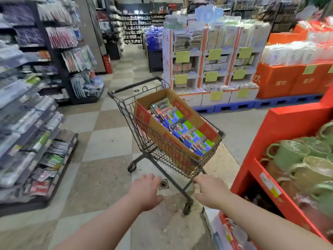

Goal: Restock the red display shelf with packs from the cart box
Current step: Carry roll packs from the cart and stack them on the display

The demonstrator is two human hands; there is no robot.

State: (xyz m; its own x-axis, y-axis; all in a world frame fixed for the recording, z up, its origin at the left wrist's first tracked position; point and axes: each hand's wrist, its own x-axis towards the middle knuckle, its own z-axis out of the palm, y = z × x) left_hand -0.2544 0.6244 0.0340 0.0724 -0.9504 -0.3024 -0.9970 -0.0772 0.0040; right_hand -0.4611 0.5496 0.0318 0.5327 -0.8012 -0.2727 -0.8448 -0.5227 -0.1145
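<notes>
Left hand [145,191]: bare, its back in view, smooth and unmarked.
Right hand [210,193]: bare likewise, its back in view.
Fingers [150,177]: bare on both hands; the tips are blurred and the nails too small to tell.
Left forearm [100,224]: behind the fingers, bare down to the frame's lower edge.
Right forearm [261,219]: the same, bare down to the frame's edge.

Packs [182,127] lie in a box [158,130] in the cart [144,148], shelf [281,141] right.
</notes>
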